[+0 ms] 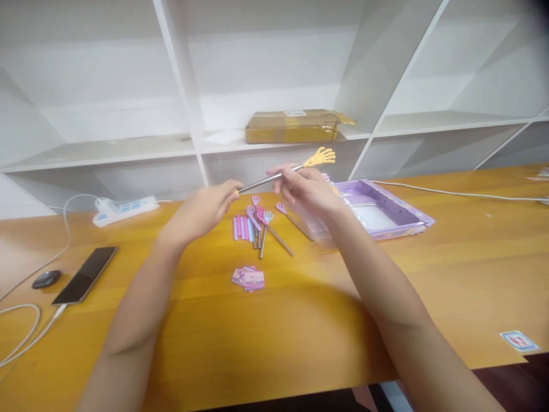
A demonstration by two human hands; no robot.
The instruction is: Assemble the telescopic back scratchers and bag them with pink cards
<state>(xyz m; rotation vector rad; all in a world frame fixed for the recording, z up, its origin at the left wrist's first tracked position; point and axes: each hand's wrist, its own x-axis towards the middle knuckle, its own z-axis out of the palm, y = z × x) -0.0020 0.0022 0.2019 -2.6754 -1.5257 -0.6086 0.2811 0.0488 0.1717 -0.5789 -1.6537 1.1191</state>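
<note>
Left hand (203, 210) fingers pinch butt of yellow-headed stick (259, 183), right hand (312, 189) fingers pinch shaft near head, above worktop (206, 320) toward far edge. Looks part-done: other sticks (278, 238) bare-ended, sleeves (242, 228) loose alongside. Butt mostly hidden by fingers; tray (401, 201) partly blocked by right arm

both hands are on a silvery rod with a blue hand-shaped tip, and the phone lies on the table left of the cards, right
Not quite: the hand-shaped tip is yellow, not blue, as the head view shows. The left hand and right hand are on the silvery rod, and the phone lies on the table left of the cards.
</note>
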